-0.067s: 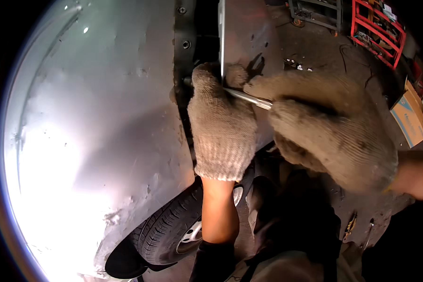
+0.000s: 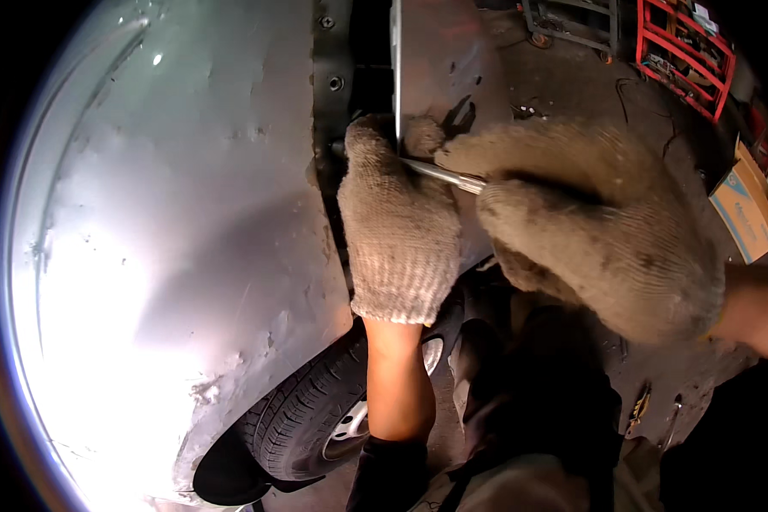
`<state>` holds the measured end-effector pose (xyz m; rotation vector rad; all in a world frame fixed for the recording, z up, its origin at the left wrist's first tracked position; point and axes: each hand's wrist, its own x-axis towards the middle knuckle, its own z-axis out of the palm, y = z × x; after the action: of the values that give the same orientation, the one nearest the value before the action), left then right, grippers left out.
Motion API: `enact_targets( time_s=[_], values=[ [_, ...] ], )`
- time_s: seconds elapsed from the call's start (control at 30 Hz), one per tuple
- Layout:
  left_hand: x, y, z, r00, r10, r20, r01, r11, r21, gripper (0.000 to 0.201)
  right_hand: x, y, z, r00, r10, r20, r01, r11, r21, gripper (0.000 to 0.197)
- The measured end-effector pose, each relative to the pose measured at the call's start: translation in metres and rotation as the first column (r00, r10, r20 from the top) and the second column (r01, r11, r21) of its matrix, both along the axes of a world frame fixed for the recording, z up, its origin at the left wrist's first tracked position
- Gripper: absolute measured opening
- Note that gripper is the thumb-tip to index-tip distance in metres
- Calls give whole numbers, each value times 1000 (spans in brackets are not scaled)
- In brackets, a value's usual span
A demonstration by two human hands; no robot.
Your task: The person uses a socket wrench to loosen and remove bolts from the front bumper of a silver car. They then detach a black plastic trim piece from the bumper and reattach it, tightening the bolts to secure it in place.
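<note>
A silver car body panel fills the left side, with a dark gap along its right edge. Beyond that gap stands a second panel, its pale edge toward me. My left hand, in a knitted work glove, is closed over this edge, with gloved tips on either side. My right hand, gloved too, is closed around a slim shiny metal tool. The tool's thin end reaches the edge beside my left hand; its other end is hidden in the right glove, so its exact kind cannot be told.
Bolts line the gap's left flange. Below the panel is a tyre. At the far right are a red cart, a grey wheeled rack and a cardboard box. Tools lie on the floor at lower right.
Both hands, the tool and the panel edge sit slightly further left in the picture. Both grips look the same.
</note>
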<state>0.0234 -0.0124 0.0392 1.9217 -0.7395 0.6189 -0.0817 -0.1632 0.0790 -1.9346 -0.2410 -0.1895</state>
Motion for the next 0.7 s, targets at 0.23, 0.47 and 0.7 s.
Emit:
enact_targets(
  time_s=[0.23,0.47,0.7],
  values=[
    [1,4,-2,1000,14,2,-14,1000,12,21,4,-1,13,684,450,574,561,178,-808,41],
    [2,-1,-6,1000,-13,-5,12,999,-40,20,6,3,-6,733,272,623,421,538,-730,35],
    [4,-2,-7,999,5,48,-5,1000,-5,20,1,10,-19,978,-95,187,88,995,49,30]
  ],
)
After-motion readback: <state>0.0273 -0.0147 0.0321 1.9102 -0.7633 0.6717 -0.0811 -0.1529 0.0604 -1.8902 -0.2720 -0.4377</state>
